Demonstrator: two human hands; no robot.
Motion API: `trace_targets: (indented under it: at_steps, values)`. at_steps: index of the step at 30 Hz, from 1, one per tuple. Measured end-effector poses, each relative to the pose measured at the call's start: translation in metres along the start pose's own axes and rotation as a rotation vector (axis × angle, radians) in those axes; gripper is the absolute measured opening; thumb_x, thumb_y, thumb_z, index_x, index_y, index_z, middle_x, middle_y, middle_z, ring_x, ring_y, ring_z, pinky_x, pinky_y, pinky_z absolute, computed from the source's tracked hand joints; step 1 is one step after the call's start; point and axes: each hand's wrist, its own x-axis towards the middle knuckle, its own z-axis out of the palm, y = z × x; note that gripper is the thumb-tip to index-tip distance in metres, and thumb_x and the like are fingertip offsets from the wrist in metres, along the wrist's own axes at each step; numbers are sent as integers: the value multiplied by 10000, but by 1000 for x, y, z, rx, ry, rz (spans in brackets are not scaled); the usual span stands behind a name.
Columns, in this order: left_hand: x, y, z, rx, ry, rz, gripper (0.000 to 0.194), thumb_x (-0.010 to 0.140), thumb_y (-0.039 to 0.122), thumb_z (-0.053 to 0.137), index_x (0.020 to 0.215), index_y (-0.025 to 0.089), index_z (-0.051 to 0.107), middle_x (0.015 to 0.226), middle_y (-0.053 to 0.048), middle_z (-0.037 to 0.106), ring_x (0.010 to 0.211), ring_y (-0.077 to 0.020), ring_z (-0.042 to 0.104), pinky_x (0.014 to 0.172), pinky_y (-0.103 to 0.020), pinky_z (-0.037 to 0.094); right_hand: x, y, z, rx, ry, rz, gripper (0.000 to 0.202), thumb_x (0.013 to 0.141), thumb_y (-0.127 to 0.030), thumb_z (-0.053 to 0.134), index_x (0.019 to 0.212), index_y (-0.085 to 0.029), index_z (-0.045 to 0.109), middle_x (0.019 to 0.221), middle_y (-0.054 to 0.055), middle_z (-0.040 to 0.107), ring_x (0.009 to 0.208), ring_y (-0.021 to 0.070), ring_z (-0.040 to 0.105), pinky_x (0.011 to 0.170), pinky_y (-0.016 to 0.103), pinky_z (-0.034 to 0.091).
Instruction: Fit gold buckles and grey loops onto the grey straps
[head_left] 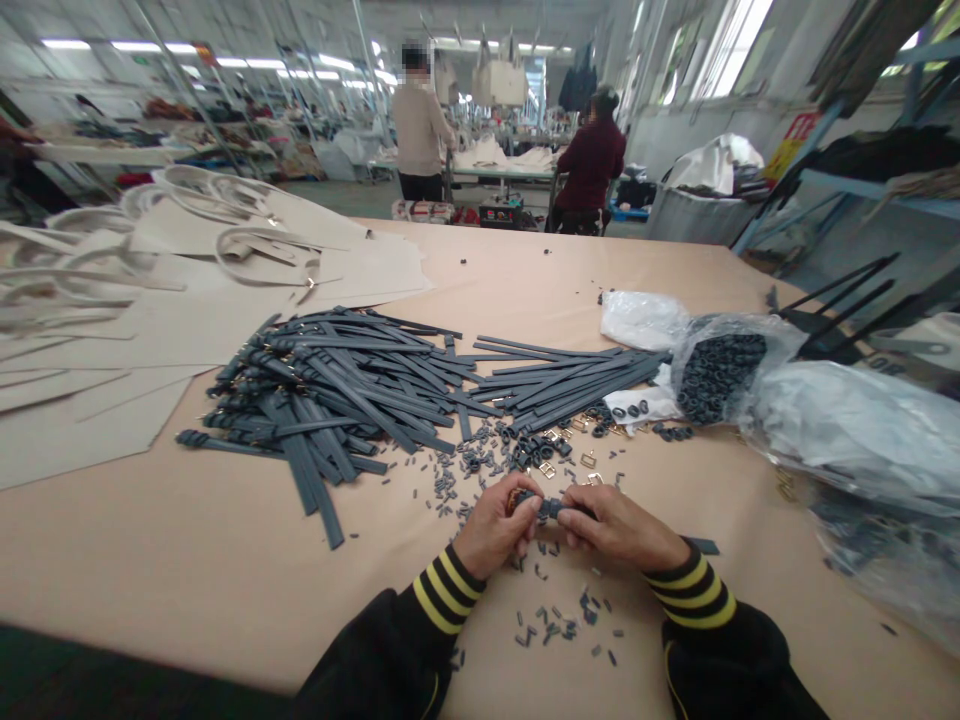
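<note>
A dark grey strap (552, 508) is stretched between my two hands near the front of the table. My left hand (499, 522) pinches its left end, where a buckle or loop may sit, mostly covered by the fingers. My right hand (619, 525) grips the strap a little further along. Past my right wrist, a flat grey strap end (703, 546) shows. Just beyond the hands lie gold buckles (589, 460) and dark strap loops (529, 450). Small grey cut pieces (559, 622) are scattered on both sides of my hands.
Left of centre is a heap of buckled straps (337, 380); plain strips (577, 385) lie beside it. Beige panels with handles (150, 320) cover the table's left. Plastic bags (862, 430), one full of dark loops (724, 370), line the right. Two people stand beyond the table (525, 270).
</note>
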Motion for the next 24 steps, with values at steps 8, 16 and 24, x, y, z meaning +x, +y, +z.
trace_targets:
  at_steps: [8, 16, 24]
  values:
    - [-1, -5, 2, 74, 23, 31, 136, 786, 293, 464, 817, 173, 408, 473, 86, 461, 327, -47, 425, 321, -124, 322, 2, -1, 4, -88, 20, -10, 162, 774, -155, 417, 626, -159, 484, 559, -29, 498, 537, 100, 456, 509, 198, 310]
    - [-3, -5, -1, 73, -51, 100, 145, 821, 317, 410, 824, 176, 376, 480, 83, 458, 329, -50, 411, 339, -138, 307, 8, 6, 9, 59, 26, -64, 200, 788, -216, 423, 596, -160, 418, 519, -63, 345, 488, 73, 332, 459, 186, 251]
    - [-5, 1, 1, 174, 4, 141, 154, 830, 320, 375, 784, 175, 401, 446, 96, 359, 347, -54, 342, 359, -159, 259, 9, 8, 12, 180, -14, -70, 329, 838, -344, 418, 579, -147, 467, 489, -47, 435, 442, 64, 353, 452, 182, 271]
